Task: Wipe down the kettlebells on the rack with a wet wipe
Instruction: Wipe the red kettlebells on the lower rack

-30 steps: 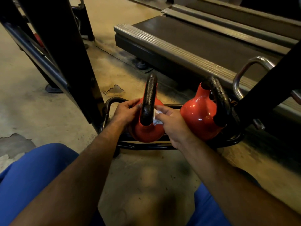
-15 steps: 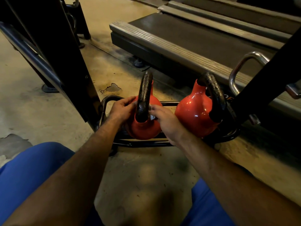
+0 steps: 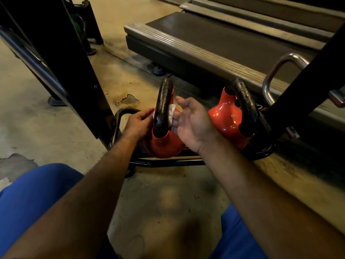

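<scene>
Nearest the camera, two bare forearms reach out over blue-clad knees, and the right hand (image 3: 192, 124) hangs palm-up with fingers loose and spread, gripping nothing, just right of the black cast-iron handle (image 3: 162, 107) of the near red kettlebell (image 3: 164, 144). That handle loop stands upright, edge-on to the viewer, and the crumpled white wet wipe (image 3: 171, 114) is threaded through it, so the wipe lies straight left of the right fingertips, touching or nearly so. The left hand (image 3: 138, 122) pinches its other end from the far side, while the second red kettlebell (image 3: 226, 118) waits farther right on the low black tubular rack (image 3: 168, 162).
</scene>
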